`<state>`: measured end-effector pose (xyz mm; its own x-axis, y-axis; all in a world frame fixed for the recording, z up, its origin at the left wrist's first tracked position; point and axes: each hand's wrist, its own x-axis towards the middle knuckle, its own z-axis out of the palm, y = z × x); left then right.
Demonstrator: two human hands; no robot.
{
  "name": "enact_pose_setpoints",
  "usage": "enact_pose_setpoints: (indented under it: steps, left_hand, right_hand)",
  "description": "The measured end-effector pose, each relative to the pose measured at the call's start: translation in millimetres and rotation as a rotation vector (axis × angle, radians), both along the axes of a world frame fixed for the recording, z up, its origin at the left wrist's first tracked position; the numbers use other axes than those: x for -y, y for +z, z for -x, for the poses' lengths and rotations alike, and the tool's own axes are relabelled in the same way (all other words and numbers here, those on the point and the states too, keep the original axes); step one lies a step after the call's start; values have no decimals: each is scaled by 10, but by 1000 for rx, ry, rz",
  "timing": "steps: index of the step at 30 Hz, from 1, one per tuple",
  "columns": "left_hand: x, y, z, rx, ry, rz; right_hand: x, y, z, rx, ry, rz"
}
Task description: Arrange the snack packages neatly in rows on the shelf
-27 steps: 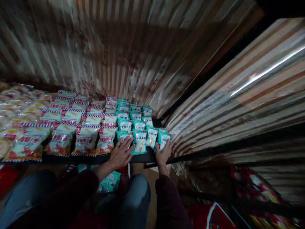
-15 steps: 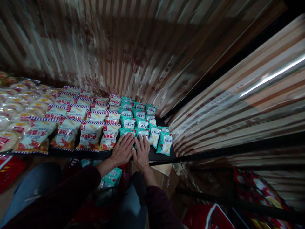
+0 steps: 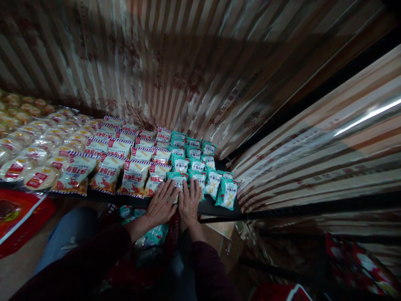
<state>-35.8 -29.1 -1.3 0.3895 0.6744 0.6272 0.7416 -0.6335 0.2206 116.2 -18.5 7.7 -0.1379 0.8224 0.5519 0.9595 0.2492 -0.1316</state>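
Head view: my left hand [image 3: 160,205] and right hand [image 3: 189,203] lie flat, spread open, holding nothing. Both sets of fingertips rest on the front teal packet [image 3: 177,178] at the shelf [image 3: 219,208] edge, just ahead of my palms, its long axis pointing away from me.

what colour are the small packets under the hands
The small packets are teal with white panels, clearest in the head view, under the left hand and right hand.

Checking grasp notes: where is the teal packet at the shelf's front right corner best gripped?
Probably by its bottom seam, coming from the front right: the teal packet lies tilted with that edge free toward the shelf front, while other packets crowd its left.
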Motion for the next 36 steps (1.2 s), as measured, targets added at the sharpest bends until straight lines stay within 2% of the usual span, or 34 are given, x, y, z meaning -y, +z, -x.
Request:
enact_pose_setpoints:
  steps: [3,6,11,14,19,23,27,30,32,36]
  left_hand:
    - [-4,-34,95,-44,-7,17]
    - [-86,-23,100,-84,-30,6]
    - [-203,78,22,-148,-100,-7]
    - [-204,56,-2,-137,-68,-23]
    - [-180,-49,9,-131,-16,-39]
    - [-127,-1,124,-146,-4,-10]
    - [11,61,351,-95,73,13]
    - [132,55,562,-74,132,34]
    - [182,26,688,-86,143,51]
    - [156,-62,809,-125,111,60]
  right_hand:
    - [-78,-20,-75,-59,-96,-58]
    - [-141,-44,-163,-97,-190,-54]
    - [-136,-104,-181,-120,-195,-62]
    - [-125,-89,-113,-140,-206,-116]
    - [-152,2,47,-61,-119,-50]
    - [-151,147,218,-80,-79,-104]
    - [-170,327,565,-79,127,-78]
    - [-245,394,864,-74,286,-23]
    - [-307,382,1008,-55,302,23]
    - [-372,275,1104,-1,225,105]
